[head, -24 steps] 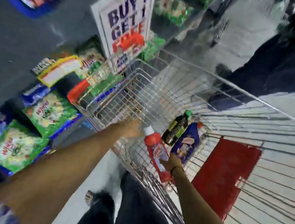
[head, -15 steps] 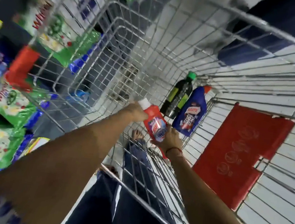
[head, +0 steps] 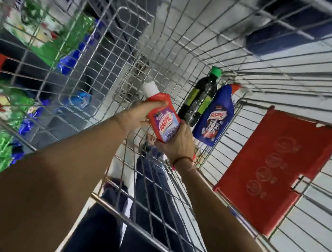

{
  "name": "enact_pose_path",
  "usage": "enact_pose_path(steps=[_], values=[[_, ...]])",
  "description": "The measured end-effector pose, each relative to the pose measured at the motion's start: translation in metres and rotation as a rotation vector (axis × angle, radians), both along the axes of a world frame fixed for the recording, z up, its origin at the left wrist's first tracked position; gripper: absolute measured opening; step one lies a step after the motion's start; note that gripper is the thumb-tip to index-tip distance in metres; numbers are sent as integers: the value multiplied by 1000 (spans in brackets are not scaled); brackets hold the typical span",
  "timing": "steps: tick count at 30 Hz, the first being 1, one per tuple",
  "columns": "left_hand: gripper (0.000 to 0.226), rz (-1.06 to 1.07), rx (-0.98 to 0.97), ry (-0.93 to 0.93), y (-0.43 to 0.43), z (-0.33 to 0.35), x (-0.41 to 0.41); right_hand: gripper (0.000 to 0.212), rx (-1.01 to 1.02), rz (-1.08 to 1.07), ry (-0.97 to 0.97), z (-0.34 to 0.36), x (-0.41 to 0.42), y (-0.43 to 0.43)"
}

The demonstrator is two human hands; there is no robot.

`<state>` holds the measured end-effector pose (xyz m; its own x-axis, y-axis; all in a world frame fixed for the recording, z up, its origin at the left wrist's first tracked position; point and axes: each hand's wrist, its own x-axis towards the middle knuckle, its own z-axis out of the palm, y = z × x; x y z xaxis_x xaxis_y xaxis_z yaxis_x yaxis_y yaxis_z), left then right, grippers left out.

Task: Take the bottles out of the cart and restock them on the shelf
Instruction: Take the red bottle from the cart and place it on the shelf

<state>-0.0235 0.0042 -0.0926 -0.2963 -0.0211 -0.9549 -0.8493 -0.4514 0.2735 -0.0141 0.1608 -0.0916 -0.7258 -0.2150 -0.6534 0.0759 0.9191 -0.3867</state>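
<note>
The red bottle [head: 163, 118], flat-sided plastic with a white cap and purple label, is held tilted inside the wire cart [head: 191, 45]. Both arms reach straight down: the left hand [head: 139, 112] has its grip closed around the shoulder, the right hand [head: 179, 142] wrapped under the base. Just beside lie a dark green-capped bottle [head: 201, 96] and a glossy blue bottle [head: 214, 117], touching.
</note>
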Motion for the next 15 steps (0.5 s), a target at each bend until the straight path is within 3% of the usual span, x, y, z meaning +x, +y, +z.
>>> enact_pose_path(steps=[1,4,8,12,15], values=[[74,40,5,47,-6,6,-3,89,-33,-18,18,8,-3,-10],[28,162,-44,149,-22,40,-14,87,-129,-87,55,33,-11,-39],[46,228,-111,198,-45,72,-21,90,-251,-117,119,69,-19,-70],[32,223,-250,351,-66,122,-27,88,-440,-138,144,109,-29,-87],[41,160,-289,460,-80,164,-32,88,-579,-81,139,132,-37,-87]])
